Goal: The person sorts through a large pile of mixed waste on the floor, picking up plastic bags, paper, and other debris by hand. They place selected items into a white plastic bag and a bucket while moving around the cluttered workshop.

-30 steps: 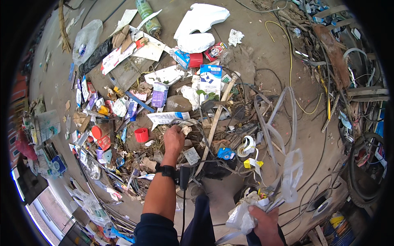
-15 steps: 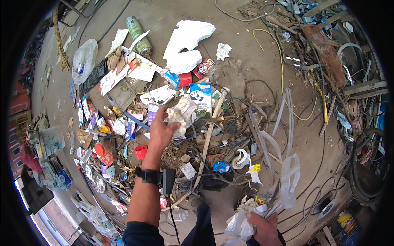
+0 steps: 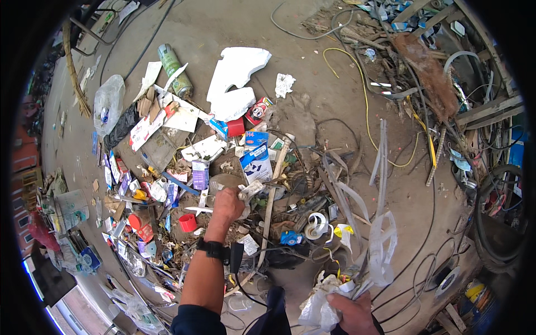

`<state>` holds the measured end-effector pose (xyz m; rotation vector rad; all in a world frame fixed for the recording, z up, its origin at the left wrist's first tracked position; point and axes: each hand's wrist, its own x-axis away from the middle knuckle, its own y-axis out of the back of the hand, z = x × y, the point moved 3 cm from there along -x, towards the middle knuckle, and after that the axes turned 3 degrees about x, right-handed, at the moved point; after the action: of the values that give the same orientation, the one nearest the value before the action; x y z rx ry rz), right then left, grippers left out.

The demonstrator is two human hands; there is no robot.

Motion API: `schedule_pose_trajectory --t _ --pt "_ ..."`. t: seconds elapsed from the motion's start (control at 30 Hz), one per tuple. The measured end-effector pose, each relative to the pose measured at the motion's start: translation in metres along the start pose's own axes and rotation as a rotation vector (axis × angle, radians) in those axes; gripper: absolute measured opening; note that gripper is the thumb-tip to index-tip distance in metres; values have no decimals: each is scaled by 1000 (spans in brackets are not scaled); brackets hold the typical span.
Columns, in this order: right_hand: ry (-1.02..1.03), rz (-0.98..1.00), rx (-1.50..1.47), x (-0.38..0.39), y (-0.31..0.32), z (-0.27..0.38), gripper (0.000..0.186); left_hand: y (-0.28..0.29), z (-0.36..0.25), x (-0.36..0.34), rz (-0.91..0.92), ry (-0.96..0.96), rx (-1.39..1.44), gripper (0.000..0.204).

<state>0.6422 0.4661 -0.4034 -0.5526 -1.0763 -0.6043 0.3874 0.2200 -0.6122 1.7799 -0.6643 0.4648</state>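
I see left hand [image 3: 228, 204] fingers closed on crumpled plastic scrap [image 3: 249, 191] beside blue-white carton [image 3: 256, 162]; right hand [image 3: 350, 310] grips gathered plastic bundle [image 3: 357, 262]. Most litter around carton unsorted.

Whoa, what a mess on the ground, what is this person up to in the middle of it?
A person stands over a heap of litter spread on bare dirt: cartons, paper, cans, broken white foam and tangled wires. The left hand, a black watch on its wrist, is closed on a small crumpled whitish scrap in the pile. The right hand grips a bunch of clear and white plastic bags.
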Motion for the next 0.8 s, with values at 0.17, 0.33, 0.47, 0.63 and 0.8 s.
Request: schedule_pose_trajectory --t 0.17,0.33,0.47,0.63,0.8 --pt "-13 35 155 -1 3 -10 37 23 31 60 -77 21 -29 32" --pt "-24 34 83 1 3 -14 36 46 17 52 -172 -150 -150 42" --pt "-2 31 39 -1 6 -12 38 39 -17 38 -31 40 265 50" --pt "7 36 96 -1 4 -10 38 22 -58 27 -90 -88 224 33" --pt "-66 14 149 1 11 0 35 3 -80 -26 -139 -374 44 40"
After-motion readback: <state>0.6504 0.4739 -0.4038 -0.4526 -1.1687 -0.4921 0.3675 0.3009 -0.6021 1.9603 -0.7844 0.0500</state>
